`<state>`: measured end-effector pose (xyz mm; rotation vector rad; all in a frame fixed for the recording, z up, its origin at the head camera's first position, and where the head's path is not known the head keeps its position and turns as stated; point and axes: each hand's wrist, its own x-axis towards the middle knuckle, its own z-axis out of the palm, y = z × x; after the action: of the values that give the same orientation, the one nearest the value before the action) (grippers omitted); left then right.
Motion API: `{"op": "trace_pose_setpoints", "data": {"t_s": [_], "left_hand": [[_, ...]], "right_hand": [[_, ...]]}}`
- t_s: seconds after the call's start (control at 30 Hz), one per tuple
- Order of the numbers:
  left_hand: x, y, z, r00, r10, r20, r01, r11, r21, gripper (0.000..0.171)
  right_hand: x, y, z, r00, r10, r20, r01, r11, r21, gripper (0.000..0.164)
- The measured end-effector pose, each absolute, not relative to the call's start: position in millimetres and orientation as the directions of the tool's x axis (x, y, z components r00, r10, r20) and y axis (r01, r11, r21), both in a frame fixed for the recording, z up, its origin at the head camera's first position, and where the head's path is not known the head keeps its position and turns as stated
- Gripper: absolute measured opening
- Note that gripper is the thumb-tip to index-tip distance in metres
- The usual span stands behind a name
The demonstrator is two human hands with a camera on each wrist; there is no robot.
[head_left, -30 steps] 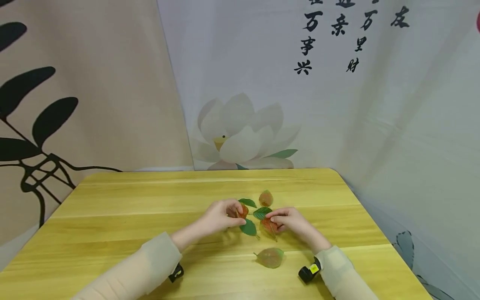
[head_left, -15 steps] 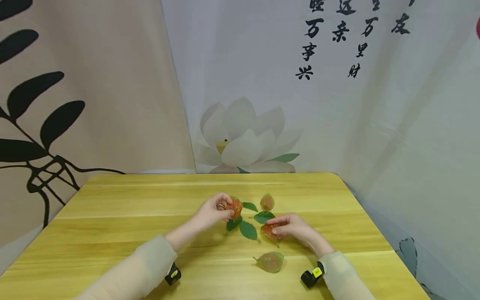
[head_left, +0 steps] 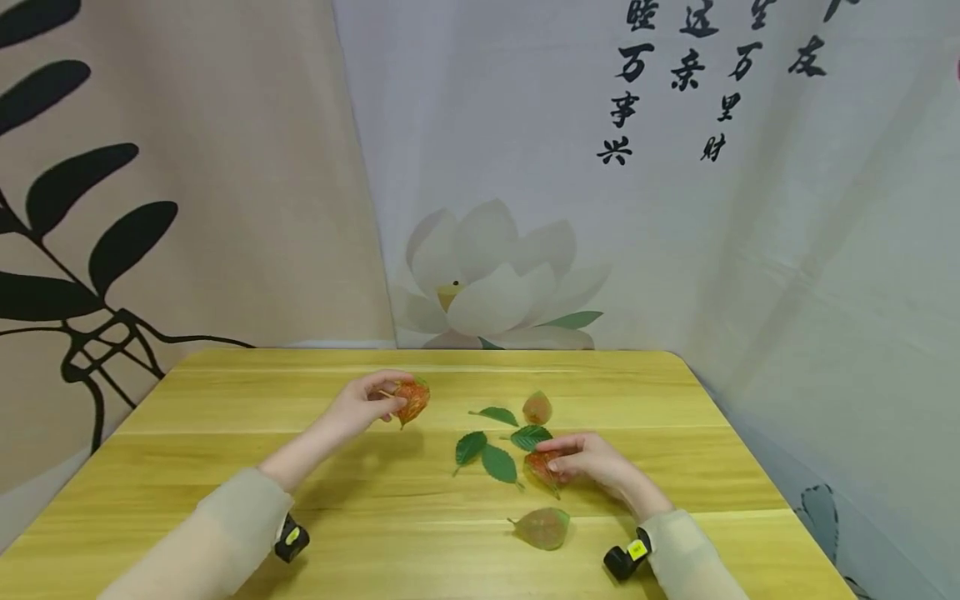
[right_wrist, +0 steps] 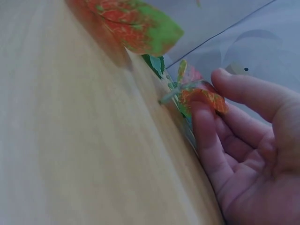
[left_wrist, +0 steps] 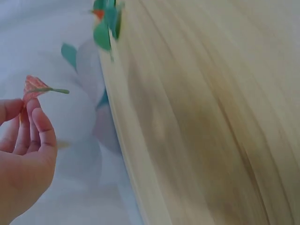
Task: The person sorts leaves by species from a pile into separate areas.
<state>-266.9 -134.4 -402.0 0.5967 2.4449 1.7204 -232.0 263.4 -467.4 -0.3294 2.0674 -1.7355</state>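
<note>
My left hand [head_left: 362, 406] pinches a red-orange artificial leaf [head_left: 412, 400] between thumb and fingers, held above the table toward its back left. In the left wrist view that leaf [left_wrist: 35, 87] shows a green stem pointing right. Right of centre, my right hand [head_left: 592, 463] pinches another red leaf [head_left: 546, 471] low over the table. The right wrist view shows this leaf [right_wrist: 201, 96] with orange and green patches and a pale stem. Beside the right fingertips lies a green leaf [head_left: 531, 436]. More green leaves [head_left: 471, 447] [head_left: 499, 463] [head_left: 498, 414] lie to the left.
A reddish-green leaf [head_left: 537, 407] lies behind the green ones, and a similar one [head_left: 545, 528] lies nearer the front. They rest on a wooden table [head_left: 360, 533]. A printed curtain [head_left: 495, 167] hangs behind its far edge.
My left hand has carried its red leaf left and up, away from the green leaves, uncovering one of them. The right hand stays nearly in place. The head view has shifted slightly.
</note>
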Motion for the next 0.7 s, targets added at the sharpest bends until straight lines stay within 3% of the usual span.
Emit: {"op": "trace_pose_setpoints", "data": {"t_s": [0.33, 0.7], "left_hand": [[-281.0, -205.8, -402.8, -0.936, 0.33, 0.12, 0.263, 0.431, 0.863, 0.037], [-293.6, -272.3, -411.1, -0.964, 0.255, 0.072, 0.187, 0.462, 0.867, 0.047]], "right_hand": [[-230.6, 261.2, -463.0, -0.89, -0.425, -0.165, 0.079, 0.212, -0.974, 0.043], [-231.7, 262.0, -466.6, -0.892, -0.423, -0.159, 0.08, 0.199, -0.977, 0.042]]}}
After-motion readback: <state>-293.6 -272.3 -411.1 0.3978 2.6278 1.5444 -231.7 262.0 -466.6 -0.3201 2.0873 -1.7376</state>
